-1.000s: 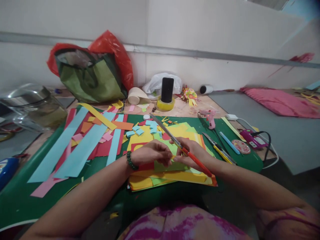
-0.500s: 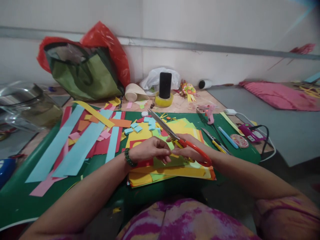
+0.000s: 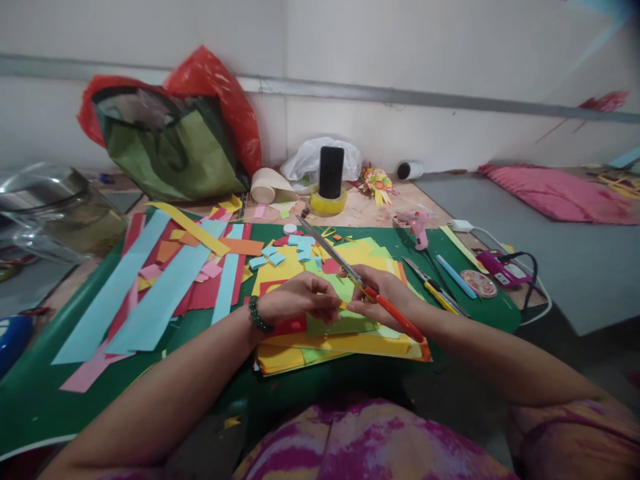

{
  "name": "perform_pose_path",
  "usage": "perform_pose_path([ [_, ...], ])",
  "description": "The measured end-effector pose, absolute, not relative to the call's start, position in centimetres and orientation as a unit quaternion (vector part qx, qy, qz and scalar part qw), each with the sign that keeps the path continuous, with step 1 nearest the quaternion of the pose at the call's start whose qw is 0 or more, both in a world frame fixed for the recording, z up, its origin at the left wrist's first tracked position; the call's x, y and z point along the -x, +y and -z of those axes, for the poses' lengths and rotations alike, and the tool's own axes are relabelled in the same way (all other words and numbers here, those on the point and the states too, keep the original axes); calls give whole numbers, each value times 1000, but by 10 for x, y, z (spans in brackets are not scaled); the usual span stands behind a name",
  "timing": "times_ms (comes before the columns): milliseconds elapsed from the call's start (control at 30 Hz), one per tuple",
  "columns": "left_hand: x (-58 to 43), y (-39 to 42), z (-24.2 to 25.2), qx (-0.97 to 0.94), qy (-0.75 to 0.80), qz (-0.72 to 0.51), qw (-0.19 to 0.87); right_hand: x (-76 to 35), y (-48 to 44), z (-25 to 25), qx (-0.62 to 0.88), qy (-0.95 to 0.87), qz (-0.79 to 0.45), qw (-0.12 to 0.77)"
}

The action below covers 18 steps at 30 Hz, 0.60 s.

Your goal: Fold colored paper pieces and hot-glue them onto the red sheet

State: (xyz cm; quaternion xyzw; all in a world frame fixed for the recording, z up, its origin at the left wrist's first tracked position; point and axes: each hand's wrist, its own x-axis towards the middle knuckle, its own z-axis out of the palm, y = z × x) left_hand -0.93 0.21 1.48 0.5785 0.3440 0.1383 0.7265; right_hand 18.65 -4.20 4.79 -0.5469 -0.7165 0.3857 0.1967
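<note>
My left hand (image 3: pixel 300 297), a green beaded bracelet at its wrist, is closed in a pinch on a small yellow paper piece (image 3: pixel 343 305). The fingertips of my right hand (image 3: pixel 393 288) meet the same piece from the other side. That hand also holds a pair of scissors (image 3: pixel 327 248) with orange-red handles; the blades lie together and point up and to the left. Below both hands is a stack of yellow, green and red paper sheets (image 3: pixel 340 343). Small folded light-blue paper pieces (image 3: pixel 273 257) lie on the stack's far left part.
Light-blue paper strips (image 3: pixel 160 300) cover red sheets on the green mat (image 3: pixel 240 393). A phone (image 3: pixel 331 172) stands in a yellow tape roll (image 3: pixel 328 202). At right lie a pink glue gun (image 3: pixel 419 230), utility knives (image 3: pixel 437 290) and a purple device (image 3: pixel 503 267). A glass jug (image 3: pixel 75 213) is far left.
The scissors have turned in my right hand, so their handle loops now show edge-on. My fingertips stay together, and the small yellow piece shows more clearly between them.
</note>
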Motion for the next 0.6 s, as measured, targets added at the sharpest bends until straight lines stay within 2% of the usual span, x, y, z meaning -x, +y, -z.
perform_pose_path([
  [333, 26, 15, -31, -585, 339, -197, 710, -219, -52, -48, 537, -727, -379, 199],
  [433, 33, 19, -39, -585, 338, -214, 706, -247, -61, -54, 484, -769, -389, 154],
  [600, 35, 19, -44, -584, 344, -223, 701, -275, -80, -59, 540, -779, -310, 67],
])
